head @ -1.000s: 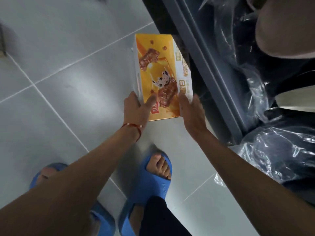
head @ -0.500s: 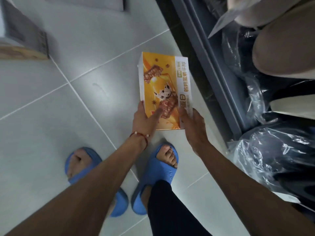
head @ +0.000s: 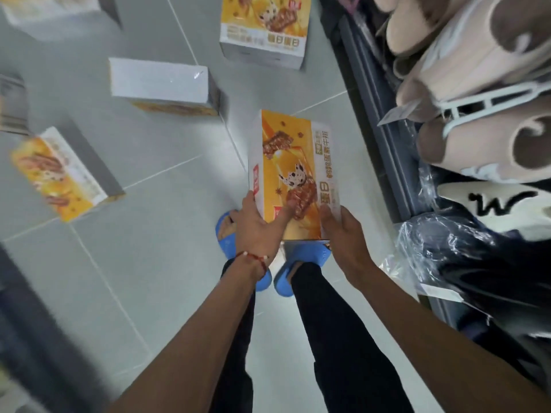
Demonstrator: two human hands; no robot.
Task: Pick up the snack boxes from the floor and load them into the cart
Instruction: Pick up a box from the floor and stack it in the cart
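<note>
I hold a yellow snack box with a spotted dog picture, lifted above the grey tiled floor over my feet. My left hand grips its near left corner, thumb across the printed face. My right hand grips the near right edge, thumb on top. Several more snack boxes lie on the floor: one at the left, a white-sided one in the middle, one at the top. The cart is not clearly in view.
A dark grey shelf edge runs along the right, holding beige slippers and plastic-wrapped dark goods. More box edges show at the far left and top left. A dark blurred shape fills the lower left.
The box has come up off the floor in both hands as I rise. The view has pulled back, bringing the other boxes and the shelf's slippers into sight.
</note>
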